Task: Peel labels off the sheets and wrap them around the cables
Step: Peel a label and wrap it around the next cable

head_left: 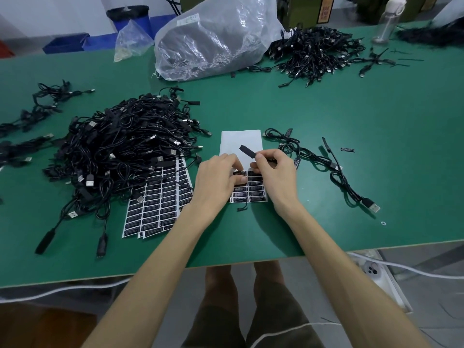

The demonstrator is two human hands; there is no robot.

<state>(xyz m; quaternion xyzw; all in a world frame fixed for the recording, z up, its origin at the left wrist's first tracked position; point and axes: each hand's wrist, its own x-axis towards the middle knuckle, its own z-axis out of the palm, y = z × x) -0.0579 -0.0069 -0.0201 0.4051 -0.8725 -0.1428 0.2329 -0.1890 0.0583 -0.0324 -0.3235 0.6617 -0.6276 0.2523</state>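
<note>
As I look down through the head camera, a green table fills most of the room I can see, with blue bins on the floor past its far left corner. A big pile of black cables lies on the left and overlaps a stack of full sheets. A clear plastic bag sits behind them. At centre, my left hand curls its fingers onto the label sheet, probably pinching one label. My right hand grips a cable just above that sheet, its black plug poking up and left. Labelled cables lie to the right.
</note>
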